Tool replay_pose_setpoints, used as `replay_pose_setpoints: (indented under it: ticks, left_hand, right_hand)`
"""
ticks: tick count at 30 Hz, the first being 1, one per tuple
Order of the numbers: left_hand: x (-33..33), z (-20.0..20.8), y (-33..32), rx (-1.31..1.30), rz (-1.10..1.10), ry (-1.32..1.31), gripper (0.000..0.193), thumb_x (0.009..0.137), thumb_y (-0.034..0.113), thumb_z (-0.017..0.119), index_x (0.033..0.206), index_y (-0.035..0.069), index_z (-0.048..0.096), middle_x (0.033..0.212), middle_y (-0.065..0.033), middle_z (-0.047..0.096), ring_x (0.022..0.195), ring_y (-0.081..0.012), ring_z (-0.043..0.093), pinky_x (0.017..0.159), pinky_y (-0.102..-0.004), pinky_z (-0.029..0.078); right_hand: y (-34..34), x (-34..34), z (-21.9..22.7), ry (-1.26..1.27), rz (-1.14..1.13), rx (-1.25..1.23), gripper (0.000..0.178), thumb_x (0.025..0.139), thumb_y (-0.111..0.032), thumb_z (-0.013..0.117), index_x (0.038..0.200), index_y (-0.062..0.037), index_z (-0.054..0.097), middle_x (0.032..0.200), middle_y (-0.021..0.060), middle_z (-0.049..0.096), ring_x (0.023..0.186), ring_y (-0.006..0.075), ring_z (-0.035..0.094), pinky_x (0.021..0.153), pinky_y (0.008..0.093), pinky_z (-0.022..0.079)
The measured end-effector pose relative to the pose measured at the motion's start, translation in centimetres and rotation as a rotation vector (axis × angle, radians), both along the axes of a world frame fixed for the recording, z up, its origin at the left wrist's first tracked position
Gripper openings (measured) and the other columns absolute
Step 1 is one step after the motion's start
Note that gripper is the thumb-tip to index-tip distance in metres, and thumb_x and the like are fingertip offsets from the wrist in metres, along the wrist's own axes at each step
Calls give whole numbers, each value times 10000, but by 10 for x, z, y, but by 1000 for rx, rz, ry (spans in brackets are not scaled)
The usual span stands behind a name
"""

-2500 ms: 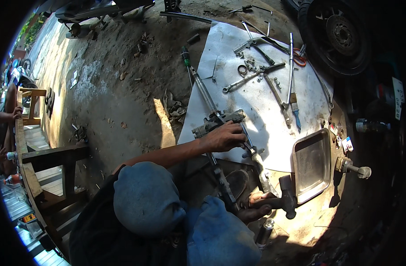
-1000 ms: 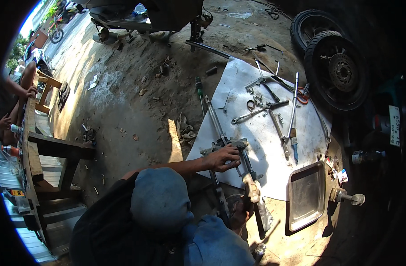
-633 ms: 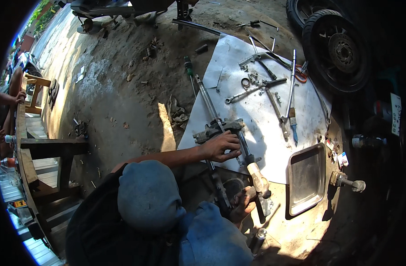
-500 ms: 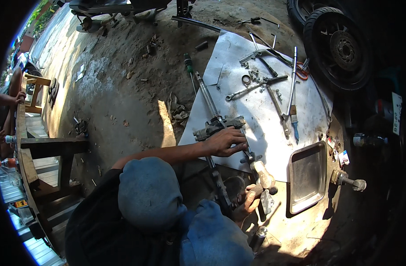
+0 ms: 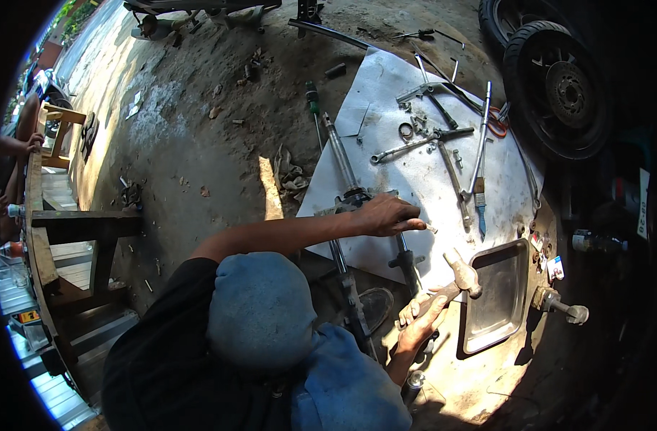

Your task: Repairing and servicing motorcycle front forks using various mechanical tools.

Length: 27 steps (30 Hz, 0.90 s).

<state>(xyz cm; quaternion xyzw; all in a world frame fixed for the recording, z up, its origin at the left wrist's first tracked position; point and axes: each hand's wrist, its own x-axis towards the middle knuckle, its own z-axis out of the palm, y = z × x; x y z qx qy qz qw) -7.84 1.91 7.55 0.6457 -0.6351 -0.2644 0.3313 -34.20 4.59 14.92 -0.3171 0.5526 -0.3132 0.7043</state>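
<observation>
A motorcycle front fork assembly lies from between my knees out onto the white sheet, its steering stem pointing away. Over its clamp my left hand is closed; a small metal piece sticks out past the fingertips, its kind unclear. The hand covers most of the clamp. My right hand grips the handle of a ball-peen hammer, raised near the right fork leg, its head apart from the fork and close to the metal tray.
Wrenches, a T-handle, a brush and small parts lie on the sheet. A metal tray sits at right, below wheels. A green-handled screwdriver lies beyond the fork. At left stands a wooden bench with a person's hands nearby.
My left hand has lifted slightly up and right from the fork clamp, with the small piece now showing. My right hand has raised the hammer away from the right fork leg, toward the tray.
</observation>
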Motion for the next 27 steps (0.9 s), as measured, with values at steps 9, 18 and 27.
replay_pose_setpoints:
  ticks: [9,18,27]
  left_hand:
    - [-7,-4,-17,-30,172,85,470,992,509,558,878,59,635,688,-170,608,644,-395,602,573,-466,443]
    - [-7,-4,-15,-61,183,73,474,990,519,559,893,65,654,671,-169,605,615,-381,593,576,-464,447]
    - [-7,-4,-14,-18,157,30,482,986,539,546,926,82,685,727,-163,663,689,-388,645,606,-476,484]
  right_hand:
    - [-50,30,12,69,110,-6,434,1041,-490,503,1178,-78,508,655,0,439,440,78,369,381,235,290]
    - [-65,29,30,125,189,-23,447,1048,-503,475,1178,-77,506,647,-7,405,418,85,356,366,240,288]
    - [-62,43,44,-210,-71,-188,475,1031,-600,424,1089,-134,500,633,-23,389,397,49,330,331,207,264]
